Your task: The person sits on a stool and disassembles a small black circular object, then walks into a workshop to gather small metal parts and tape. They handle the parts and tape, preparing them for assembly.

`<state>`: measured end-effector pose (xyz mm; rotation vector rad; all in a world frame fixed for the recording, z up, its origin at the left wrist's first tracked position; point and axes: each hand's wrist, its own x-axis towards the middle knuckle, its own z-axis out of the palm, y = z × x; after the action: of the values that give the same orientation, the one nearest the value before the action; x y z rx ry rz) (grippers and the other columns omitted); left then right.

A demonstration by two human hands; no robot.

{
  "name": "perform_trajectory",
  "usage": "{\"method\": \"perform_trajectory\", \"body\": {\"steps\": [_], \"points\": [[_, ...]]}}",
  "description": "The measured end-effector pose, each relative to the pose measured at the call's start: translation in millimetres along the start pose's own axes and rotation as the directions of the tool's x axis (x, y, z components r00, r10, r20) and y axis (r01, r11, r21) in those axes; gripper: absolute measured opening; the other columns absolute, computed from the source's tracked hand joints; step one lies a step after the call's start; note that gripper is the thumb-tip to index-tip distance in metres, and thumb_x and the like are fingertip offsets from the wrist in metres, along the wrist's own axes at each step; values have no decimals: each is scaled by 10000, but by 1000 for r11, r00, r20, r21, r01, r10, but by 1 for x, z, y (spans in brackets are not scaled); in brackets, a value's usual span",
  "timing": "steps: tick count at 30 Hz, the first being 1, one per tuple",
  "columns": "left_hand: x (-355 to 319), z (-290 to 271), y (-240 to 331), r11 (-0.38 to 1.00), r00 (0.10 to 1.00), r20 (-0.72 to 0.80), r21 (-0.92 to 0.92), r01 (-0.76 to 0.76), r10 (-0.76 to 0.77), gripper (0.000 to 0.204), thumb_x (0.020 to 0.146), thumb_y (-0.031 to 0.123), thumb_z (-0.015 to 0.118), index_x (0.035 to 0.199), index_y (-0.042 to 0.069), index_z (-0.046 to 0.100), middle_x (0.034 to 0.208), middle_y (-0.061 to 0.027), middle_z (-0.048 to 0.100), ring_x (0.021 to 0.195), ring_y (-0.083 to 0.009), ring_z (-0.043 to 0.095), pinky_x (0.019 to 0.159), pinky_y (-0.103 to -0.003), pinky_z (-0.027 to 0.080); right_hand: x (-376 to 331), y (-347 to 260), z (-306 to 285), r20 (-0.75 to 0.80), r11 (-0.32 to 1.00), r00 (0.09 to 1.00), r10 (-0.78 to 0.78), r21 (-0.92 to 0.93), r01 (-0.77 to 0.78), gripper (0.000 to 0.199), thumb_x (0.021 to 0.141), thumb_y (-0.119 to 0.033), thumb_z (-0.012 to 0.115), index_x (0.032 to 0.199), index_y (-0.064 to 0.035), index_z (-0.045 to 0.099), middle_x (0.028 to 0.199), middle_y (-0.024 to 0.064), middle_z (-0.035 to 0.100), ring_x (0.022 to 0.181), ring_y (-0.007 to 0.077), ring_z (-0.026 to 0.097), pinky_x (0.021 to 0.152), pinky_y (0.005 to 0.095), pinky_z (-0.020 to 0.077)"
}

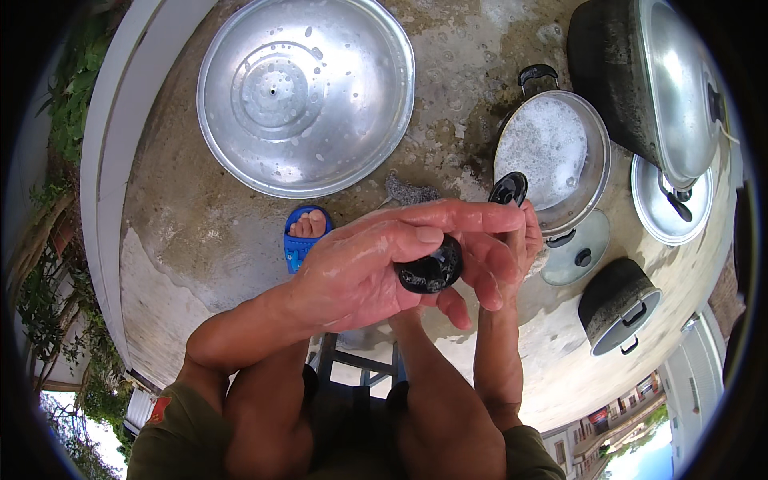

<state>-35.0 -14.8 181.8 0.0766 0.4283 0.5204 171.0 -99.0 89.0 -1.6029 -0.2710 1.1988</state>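
Observation:
My left hand (360,268) is in the middle of the head view, wet, palm turned up. Its thumb is bent over a glossy black round knob (432,266), which looks like one from a pot lid. Just beyond its fingertips, partly hidden by them, is my right hand (531,232). A second black disc-shaped knob (509,188) stands up from the right hand's fingers, its hollow side showing. Both hands are above the wet concrete floor, close to a pot (596,152) of white suds (548,140). A grey scouring pad (410,190) lies on the floor beyond them.
A large aluminium lid (344,96) lies at the far left. Around the right side are a big dark roaster (612,88), a silver lid (672,212), a glass lid (570,254) and a dark lidded pot (612,292). My foot in a blue sandal (296,250) is nearby.

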Motion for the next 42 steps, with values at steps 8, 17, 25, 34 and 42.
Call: {"method": "perform_trajectory", "body": {"steps": [8,17,25,34,42], "points": [[-18,45,9,973,976,129,-127,193,-177,719,1069,393,495,1596,-79,365,1343,-343,594,1275,-448,611,1078,-510,518,-6,1,-1,-4,997,1000,24,74,-24,198,1047,-141,636,870,-55,614,737,6,596,560,74,490,549,252,423],[20,-46,-16,985,975,-210,-140,-98,68,663,1062,285,406,1625,-48,303,1548,-320,487,1454,-453,479,1184,-566,412,-4,-3,4,-55,999,999,-1,40,3,282,1047,-154,643,794,-86,540,706,5,578,562,75,460,553,253,394],[24,-66,-19,977,957,-275,-159,-144,96,620,1044,262,443,1580,-44,386,1538,-293,509,1429,-413,506,1193,-537,404,-17,-15,16,81,983,993,-87,-154,99,197,1034,-99,667,853,-42,611,706,-30,565,617,28,490,565,208,369],[29,-75,-35,972,948,-270,-110,-207,171,583,1078,260,397,1568,-55,420,1504,-306,547,1425,-425,509,1242,-526,350,-26,-8,59,402,680,845,-354,-510,527,269,968,-49,728,761,-15,559,642,-11,465,571,59,373,508,265,284],[22,-83,-33,981,947,-278,-66,-184,159,557,1066,236,431,1552,-34,459,1531,-312,517,1442,-408,491,1247,-532,336,-16,-2,60,429,604,852,-302,-605,519,326,895,-70,807,685,-52,559,590,58,481,475,171,419,454,346,343]]}}
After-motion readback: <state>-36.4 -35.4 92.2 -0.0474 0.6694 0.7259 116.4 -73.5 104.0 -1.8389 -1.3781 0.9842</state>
